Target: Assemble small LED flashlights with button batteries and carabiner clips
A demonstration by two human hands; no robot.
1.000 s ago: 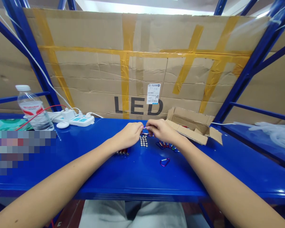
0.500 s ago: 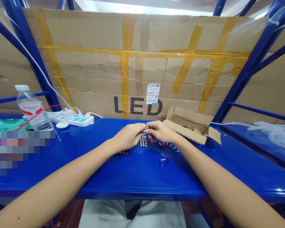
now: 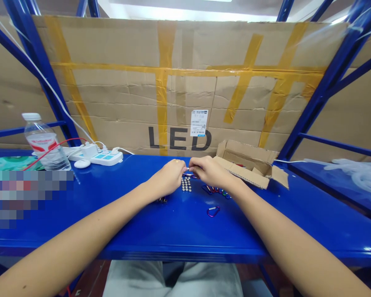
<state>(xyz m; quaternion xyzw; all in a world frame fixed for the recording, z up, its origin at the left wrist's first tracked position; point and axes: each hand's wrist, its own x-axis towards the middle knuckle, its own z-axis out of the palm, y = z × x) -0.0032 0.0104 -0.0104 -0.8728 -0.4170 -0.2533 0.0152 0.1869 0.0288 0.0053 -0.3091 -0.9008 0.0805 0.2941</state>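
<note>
My left hand (image 3: 168, 178) and my right hand (image 3: 210, 171) meet over the blue table (image 3: 160, 222), fingers pinched together on a small metal part (image 3: 188, 173) that I cannot name. Just below them lies a cluster of small silver button cells (image 3: 186, 184). A row of coloured carabiners (image 3: 217, 190) lies under my right wrist, and one purple carabiner (image 3: 213, 211) lies apart, nearer to me. Several small dark pieces (image 3: 162, 199) show beneath my left wrist.
An open cardboard box (image 3: 250, 163) sits right of my hands. A water bottle (image 3: 45, 142), a white power strip (image 3: 95, 156) with cables and a white mouse-like object (image 3: 82, 163) stand at the left. A large taped "LED" carton (image 3: 185, 82) walls the back. White tubing (image 3: 358, 173) lies at far right.
Both hands stayed together on the small part, with slight finger shifts. The view tilted a little.
</note>
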